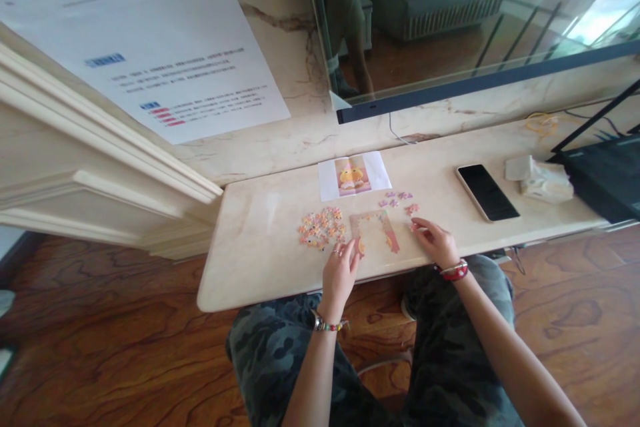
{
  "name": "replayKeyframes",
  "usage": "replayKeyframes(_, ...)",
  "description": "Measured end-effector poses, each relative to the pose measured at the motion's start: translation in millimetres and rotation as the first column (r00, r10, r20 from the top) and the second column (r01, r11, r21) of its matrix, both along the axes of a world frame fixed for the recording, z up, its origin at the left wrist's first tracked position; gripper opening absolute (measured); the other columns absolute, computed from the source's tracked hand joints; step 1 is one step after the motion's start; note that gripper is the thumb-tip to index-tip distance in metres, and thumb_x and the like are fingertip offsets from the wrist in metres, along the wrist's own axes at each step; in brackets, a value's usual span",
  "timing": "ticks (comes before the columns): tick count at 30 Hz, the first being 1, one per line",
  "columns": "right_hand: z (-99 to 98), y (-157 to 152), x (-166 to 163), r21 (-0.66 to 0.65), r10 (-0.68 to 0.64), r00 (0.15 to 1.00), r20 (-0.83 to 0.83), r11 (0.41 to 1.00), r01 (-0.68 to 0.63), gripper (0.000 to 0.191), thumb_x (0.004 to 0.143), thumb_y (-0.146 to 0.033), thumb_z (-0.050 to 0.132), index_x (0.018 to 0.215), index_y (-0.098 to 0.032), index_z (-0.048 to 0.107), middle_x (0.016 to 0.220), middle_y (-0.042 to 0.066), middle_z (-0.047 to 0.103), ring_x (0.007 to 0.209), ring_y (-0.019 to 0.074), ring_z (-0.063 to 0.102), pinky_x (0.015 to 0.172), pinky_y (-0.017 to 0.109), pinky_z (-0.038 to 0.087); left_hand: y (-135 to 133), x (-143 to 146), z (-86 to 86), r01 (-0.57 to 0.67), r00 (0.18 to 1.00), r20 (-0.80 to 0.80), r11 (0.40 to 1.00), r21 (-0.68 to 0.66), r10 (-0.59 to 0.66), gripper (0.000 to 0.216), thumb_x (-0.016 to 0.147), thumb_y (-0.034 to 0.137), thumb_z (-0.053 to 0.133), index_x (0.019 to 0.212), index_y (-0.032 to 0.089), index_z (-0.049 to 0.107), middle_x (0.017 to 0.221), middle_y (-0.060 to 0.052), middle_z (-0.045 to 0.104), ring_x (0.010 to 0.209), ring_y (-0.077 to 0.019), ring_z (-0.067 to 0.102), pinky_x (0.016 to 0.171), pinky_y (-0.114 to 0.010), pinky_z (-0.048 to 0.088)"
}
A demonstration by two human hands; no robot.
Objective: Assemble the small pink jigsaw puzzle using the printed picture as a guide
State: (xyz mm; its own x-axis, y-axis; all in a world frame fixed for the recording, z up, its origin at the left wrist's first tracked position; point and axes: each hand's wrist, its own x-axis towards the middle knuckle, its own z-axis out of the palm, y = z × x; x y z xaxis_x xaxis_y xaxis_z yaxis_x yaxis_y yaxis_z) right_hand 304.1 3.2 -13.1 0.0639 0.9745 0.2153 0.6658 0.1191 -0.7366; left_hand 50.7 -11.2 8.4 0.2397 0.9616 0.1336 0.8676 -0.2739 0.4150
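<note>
A partly joined jigsaw puzzle (370, 216) lies in front of me, its pink border forming a top and two sides around bare tabletop. My left hand (341, 271) rests at the border's lower left side, fingers stretched out and touching the pieces there. To the right of the border, my right hand (434, 240) pinches a small pinkish puzzle piece (413, 227), mostly covered by the fingertips. Left of the border is a heap of loose puzzle pieces (323, 227). A small group of purple and pink pieces (394, 200) lies above right.
Behind the puzzle lies a paper with a picture of yellow figures (353, 175). A phone (487, 192), a tissue pack (545, 180) and a black device (605, 173) are to the right. A television (450, 90) hangs low over the stone shelf (250, 247).
</note>
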Motion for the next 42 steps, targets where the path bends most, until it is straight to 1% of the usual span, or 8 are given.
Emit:
replayKeyframes(7,-1.6,3.5,-3.8,0.033,-0.075,0.996,-0.043,0.997,0.076,0.032,0.075,-0.034,0.046,0.103,-0.019,0.054,0.092,0.006,0.062,0.062,0.0112,0.058,0.059,0.025,0.049,-1.5,-4.4,-0.1,0.037,0.999,0.033,0.999,-0.003,-0.037,0.046,0.076,0.035,0.049,0.120,0.023,0.039,0.106,-0.007,0.050,0.094,-0.0174,0.050,0.080,-0.029,0.044)
replayKeyframes(14,-0.1,3.9,-7.5,0.068,-0.101,0.995,-0.011,0.992,0.102,0.029,0.076,-0.034,0.045,0.098,-0.019,0.056,0.090,0.006,0.062,0.057,0.0099,0.056,0.058,0.024,0.048,4.7,-13.9,-5.4,0.027,0.983,0.183,1.000,0.008,-0.028,0.042,0.078,0.034,0.046,0.117,0.020,0.042,0.084,-0.001,0.053,0.061,-0.0083,0.047,0.065,-0.023,0.044)
replayKeyframes(22,0.2,5.3,-7.3,0.093,-0.115,0.992,-0.059,0.988,0.120,0.027,0.075,-0.034,0.046,0.095,-0.020,0.058,0.104,0.007,0.057,0.064,0.0116,0.056,0.057,0.026,0.049,10.7,-17.7,-8.1,0.041,0.979,0.202,0.999,-0.006,-0.039,0.040,0.079,0.033,0.044,0.116,0.020,0.044,0.079,0.000,0.053,0.060,-0.0078,0.047,0.063,-0.022,0.044)
replayKeyframes(26,0.0,18.0,0.2,0.079,-0.137,0.990,-0.037,0.987,0.139,0.028,0.074,-0.031,0.046,0.097,-0.020,0.058,0.099,0.007,0.057,0.073,0.0139,0.056,0.053,0.024,0.048,10.3,-17.5,-9.0,0.038,0.983,0.182,0.999,0.014,-0.039,0.039,0.079,0.033,0.043,0.116,0.020,0.044,0.078,0.000,0.052,0.060,-0.0079,0.047,0.062,-0.022,0.044)
replayKeyframes(31,3.0,52.6,8.0,0.031,-0.063,0.982,0.175,0.998,0.059,0.027,0.074,-0.028,0.048,0.096,-0.019,0.060,0.093,0.006,0.053,0.065,0.0105,0.053,0.063,0.025,0.047,11.3,-17.4,-10.4,0.031,0.985,0.167,0.999,0.023,-0.034,0.039,0.079,0.033,0.044,0.115,0.020,0.044,0.080,-0.001,0.052,0.059,-0.0076,0.047,0.061,-0.021,0.044)
replayKeyframes(36,13.4,87.6,0.0,-0.140,0.120,0.928,0.354,0.987,-0.074,0.027,0.072,-0.026,0.053,0.097,-0.017,0.060,0.095,0.008,0.052,0.065,0.0110,0.051,0.067,0.026,0.044,11.6,-17.0,-10.9,0.022,0.987,0.159,0.999,0.029,-0.026,0.037,0.080,0.032,0.043,0.115,0.020,0.044,0.078,-0.001,0.053,0.059,-0.0083,0.048,0.059,-0.021,0.044)
replayKeyframes(39,20.2,99.7,-7.5,-0.172,0.154,0.906,0.393,0.981,-0.092,0.023,0.072,-0.026,0.055,0.091,-0.016,0.062,0.092,0.008,0.053,0.068,0.0123,0.051,0.068,0.026,0.043,11.0,-17.0,-12.2,0.018,0.988,0.155,0.999,0.038,-0.024,0.039,0.080,0.032,0.042,0.117,0.020,0.042,0.075,0.000,0.052,0.058,-0.0087,0.048,0.059,-0.022,0.044)
replayKeyframes(42,22.5,99.3,-8.0,-0.108,0.132,0.932,0.337,0.989,-0.101,0.020,0.073,-0.028,0.054,0.086,-0.016,0.062,0.087,0.007,0.053,0.067,0.0119,0.051,0.068,0.026,0.042,10.0,-17.7,-11.9,0.027,0.986,0.162,0.999,0.030,-0.031,0.040,0.080,0.033,0.043,0.117,0.020,0.042,0.074,0.000,0.052,0.059,-0.0088,0.048,0.059,-0.022,0.044)
